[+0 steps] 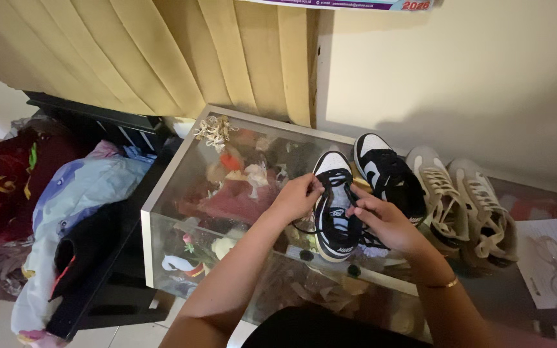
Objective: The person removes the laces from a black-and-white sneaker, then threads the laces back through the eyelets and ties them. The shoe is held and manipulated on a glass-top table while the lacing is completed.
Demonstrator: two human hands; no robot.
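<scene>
Hands, left point(298, 196) and right point(381, 219), pinching laces of black-white sneaker point(333, 206), white-purple poster strip point(356, 4) above.

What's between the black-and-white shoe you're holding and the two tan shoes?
In the head view, the second black-and-white shoe sits between the held black-and-white shoe and the tan shoes, all on the glass case.

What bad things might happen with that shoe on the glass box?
The shoe sits near the front edge of the glass box, so a tug on its lace by the left hand or right hand might slide it off. Leaning hard may strain the glass.
</scene>
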